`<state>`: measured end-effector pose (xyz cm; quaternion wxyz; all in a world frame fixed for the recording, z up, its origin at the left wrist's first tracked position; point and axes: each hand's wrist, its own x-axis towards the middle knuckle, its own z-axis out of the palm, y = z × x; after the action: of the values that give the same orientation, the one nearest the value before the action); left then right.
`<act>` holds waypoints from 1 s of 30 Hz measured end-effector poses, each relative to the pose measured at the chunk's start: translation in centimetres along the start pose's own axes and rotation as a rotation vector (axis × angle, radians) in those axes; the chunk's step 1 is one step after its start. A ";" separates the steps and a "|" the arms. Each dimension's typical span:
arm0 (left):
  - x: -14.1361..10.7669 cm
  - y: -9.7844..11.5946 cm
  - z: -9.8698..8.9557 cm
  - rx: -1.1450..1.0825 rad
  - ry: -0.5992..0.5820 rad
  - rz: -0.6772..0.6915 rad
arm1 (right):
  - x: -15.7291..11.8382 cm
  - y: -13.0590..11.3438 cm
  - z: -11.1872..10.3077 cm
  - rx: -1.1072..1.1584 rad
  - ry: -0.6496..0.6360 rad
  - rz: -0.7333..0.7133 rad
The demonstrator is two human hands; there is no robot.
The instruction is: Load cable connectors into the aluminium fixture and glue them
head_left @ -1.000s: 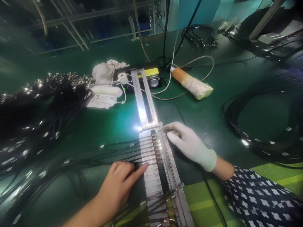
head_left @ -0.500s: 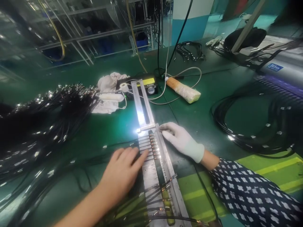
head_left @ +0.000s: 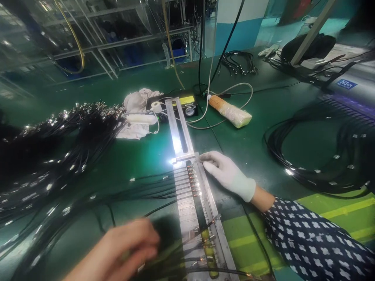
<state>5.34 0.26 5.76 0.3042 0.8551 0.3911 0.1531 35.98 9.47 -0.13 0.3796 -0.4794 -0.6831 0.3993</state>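
A long metal fixture [head_left: 184, 218] runs away from me down the middle of the bench. Several black cables [head_left: 155, 189] lie side by side across its slots, their copper-coloured ends in a row over the central channel. My right hand [head_left: 225, 171], in a white glove, has thumb and forefinger closed at the fixture's right edge. My bare left hand [head_left: 129, 244] is left of the fixture, low in the view, its fingers curled and smeared by motion. Whether it holds anything cannot be made out. More cables cross the near end of the fixture.
Black cables with shiny tips [head_left: 88, 128] pile at the left. Beyond the fixture stand a black box with a gauge [head_left: 189, 107] and an orange-handled wrapped tool [head_left: 230, 111]. Coiled cables [head_left: 281, 156] and a silver lamp unit [head_left: 348, 84] are at the right.
My left hand has come off the cables on the fixture and moved down and to the left, its fingers now curled. My right hand stays at the fixture's edge.
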 end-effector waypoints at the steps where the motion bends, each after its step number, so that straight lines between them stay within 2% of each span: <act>1: 0.8 -0.1 -0.1 0.035 0.056 -0.022 | 0.0 0.0 0.0 -0.002 0.001 0.001; 3: 2.5 -0.2 0.3 0.089 0.105 0.005 | 0.0 -0.1 0.0 -0.010 -0.003 0.009; 6: 4.2 -0.4 2.2 0.143 0.085 0.045 | 0.0 -0.2 0.0 -0.008 -0.005 0.038; 8: 4.7 -0.5 3.5 0.160 0.079 0.036 | 0.0 -0.1 0.0 0.007 -0.004 0.060; 13: 5.4 -0.2 5.6 0.075 0.180 0.024 | 0.1 0.0 0.1 0.032 0.016 0.045; 17: 5.8 -0.5 5.6 0.050 0.186 0.076 | 0.1 0.1 0.2 0.050 0.015 0.036; 22: 4.5 -1.5 4.2 0.299 0.151 0.218 | 0.1 0.0 0.1 0.038 0.013 0.057; 25: 3.7 -2.0 4.1 0.425 0.162 0.211 | 0.1 -0.2 0.1 0.030 0.021 0.037; 30: 3.5 -2.7 4.7 0.470 0.170 0.227 | 0.2 -0.1 0.2 0.021 0.024 0.043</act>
<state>8.41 2.47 0.54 0.0441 0.9247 0.3415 0.1625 35.75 9.57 -0.10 0.3840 -0.4948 -0.6637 0.4090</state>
